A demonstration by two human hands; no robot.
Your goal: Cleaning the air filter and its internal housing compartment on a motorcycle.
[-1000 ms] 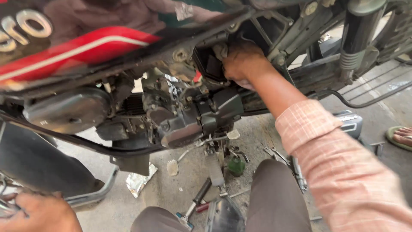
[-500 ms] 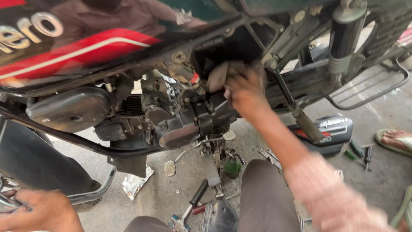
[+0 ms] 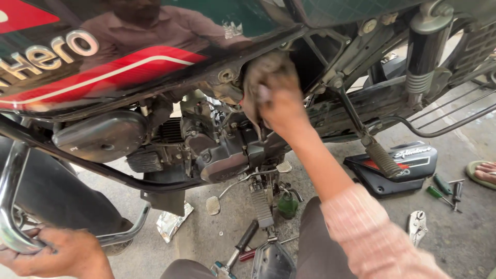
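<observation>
Left hand (image 3: 59, 252) at 7 o'clock, fingers curled tight around chrome crash guard (image 3: 10, 206). Black front tyre (image 3: 51, 196) just beside it. Dark green fuel tank (image 3: 129, 46) with red stripe at 11 o'clock. Engine (image 3: 217, 150) at centre, gear lever (image 3: 235, 186) and footpeg (image 3: 261, 204) below. Right hand (image 3: 276, 101) just above centre, fingers bunched around grey rag (image 3: 261, 72), pressed against frame under tank. Hammer (image 3: 243, 243) at 6 o'clock on concrete floor (image 3: 465, 227). Detached black side panel (image 3: 398, 165) at 3 o'clock; screwdrivers (image 3: 439, 188) beside it, pliers (image 3: 417, 225) at 4 o'clock.
</observation>
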